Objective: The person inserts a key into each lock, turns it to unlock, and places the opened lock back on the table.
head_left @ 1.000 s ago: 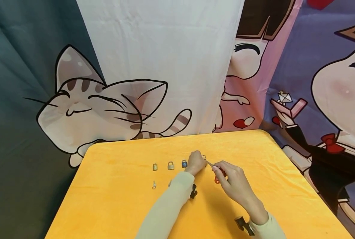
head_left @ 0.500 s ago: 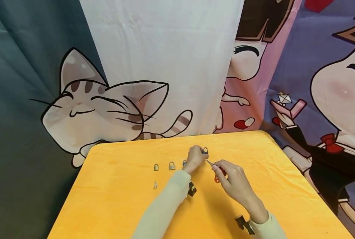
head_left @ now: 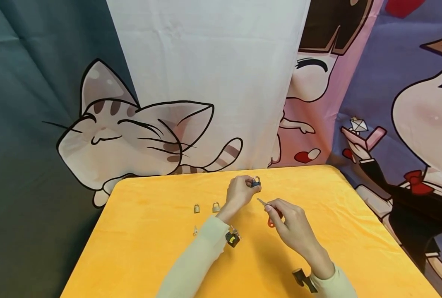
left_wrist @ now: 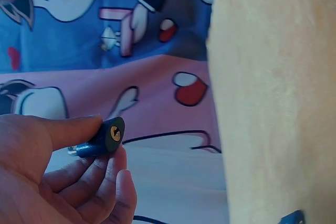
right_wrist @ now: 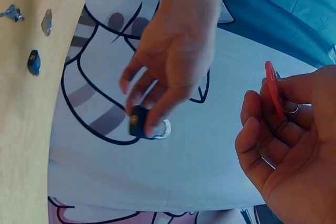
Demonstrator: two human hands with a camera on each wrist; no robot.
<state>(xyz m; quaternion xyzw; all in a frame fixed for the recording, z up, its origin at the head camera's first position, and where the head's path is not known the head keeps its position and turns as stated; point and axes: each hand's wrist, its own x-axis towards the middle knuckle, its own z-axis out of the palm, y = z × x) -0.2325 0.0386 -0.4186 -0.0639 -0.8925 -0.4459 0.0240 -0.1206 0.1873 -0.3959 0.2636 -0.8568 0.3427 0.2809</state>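
My left hand (head_left: 239, 192) pinches a dark blue padlock (head_left: 256, 183) above the table, its shackle pointing up in the head view. The left wrist view shows the padlock (left_wrist: 105, 141) between thumb and fingers, with the brass keyhole exposed. My right hand (head_left: 291, 225) holds a key (head_left: 262, 202) whose blade points toward the padlock, a gap apart from it. From that key hangs a red tag (head_left: 271, 223), which also shows edge-on as a red tag (right_wrist: 273, 90) in the right wrist view, where the key blade is hard to make out.
Two brass padlocks (head_left: 216, 207) stand on the yellow table (head_left: 139, 248), with a small key (head_left: 195, 230) in front. More keys (head_left: 235, 230) lie partly behind the left wrist camera. Another blue padlock (right_wrist: 34, 63) sits on the table, hidden by my left arm in the head view.
My left hand has lifted the blue padlock off the table, bringing it up and turning it. The right hand with the key has stayed nearly still.
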